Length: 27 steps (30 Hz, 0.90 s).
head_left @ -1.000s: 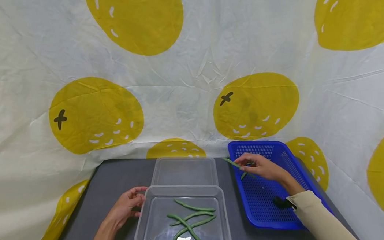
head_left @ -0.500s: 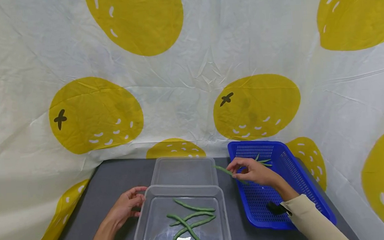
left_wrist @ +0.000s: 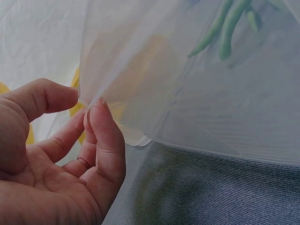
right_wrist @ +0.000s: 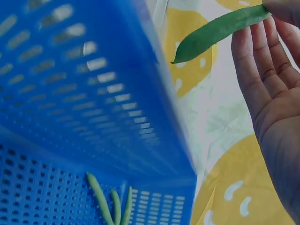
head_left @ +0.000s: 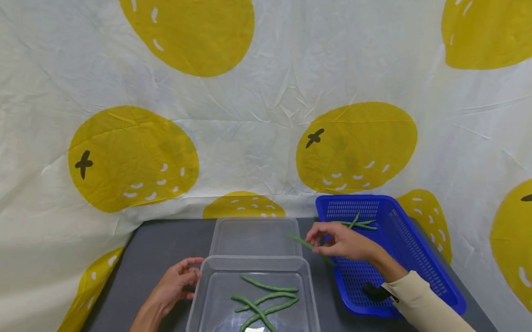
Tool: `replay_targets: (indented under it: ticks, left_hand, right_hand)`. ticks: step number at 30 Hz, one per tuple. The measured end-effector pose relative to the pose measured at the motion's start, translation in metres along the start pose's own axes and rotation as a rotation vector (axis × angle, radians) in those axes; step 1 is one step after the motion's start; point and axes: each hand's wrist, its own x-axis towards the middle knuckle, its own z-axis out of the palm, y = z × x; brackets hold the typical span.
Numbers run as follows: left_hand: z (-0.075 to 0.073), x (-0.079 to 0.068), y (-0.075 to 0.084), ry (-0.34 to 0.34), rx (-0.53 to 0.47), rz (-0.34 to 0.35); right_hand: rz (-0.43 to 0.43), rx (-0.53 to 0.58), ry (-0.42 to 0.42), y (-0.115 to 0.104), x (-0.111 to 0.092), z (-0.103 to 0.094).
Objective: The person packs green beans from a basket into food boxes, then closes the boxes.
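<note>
My right hand [head_left: 336, 240] pinches a green bean [right_wrist: 215, 35] between thumb and fingertips, over the left rim of the blue basket [head_left: 436, 257]. One end of that bean points toward the clear plastic box [head_left: 313, 305]. Fingertips of my left hand [head_left: 175, 286] touch the box's upper left corner from outside, the fingers loosely bent, as the left wrist view [left_wrist: 93, 159] also shows. Inside the box lie several green beans [head_left: 261, 313], some crossing each other. A few more beans [head_left: 363, 224] lie at the far end of the basket, partly hidden by my right hand in the head view.
A clear lid [head_left: 254, 235] lies flat on the dark grey table [head_left: 170, 238], just behind the box. A white sheet [head_left: 247, 152] with yellow fruit prints hangs behind and along both sides.
My right hand has carried the green bean left, from inside the basket to its left rim, uncovering the beans at the far end. My left hand and the box have stayed put.
</note>
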Motion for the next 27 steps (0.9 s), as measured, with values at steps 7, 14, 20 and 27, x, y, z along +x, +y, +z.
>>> replay_targets:
  ticks: [7, 14, 20, 27]
  left_hand:
    - [0.000, 0.001, 0.000, 0.006, 0.005, -0.013]
    - [-0.001, 0.001, 0.000, 0.005, 0.008, -0.008]
    - [-0.001, 0.002, -0.002, 0.014, 0.007, -0.021]
    - [-0.002, 0.005, -0.003, 0.011, -0.002, -0.022]
  right_hand:
    - [-0.056, 0.070, -0.066, -0.009, 0.010, 0.013]
    - [-0.032, 0.106, -0.087, -0.015, 0.020, 0.025]
    - [-0.035, 0.117, -0.122, -0.020, 0.028, 0.036]
    - [-0.033, 0.137, -0.225, -0.026, 0.033, 0.048]
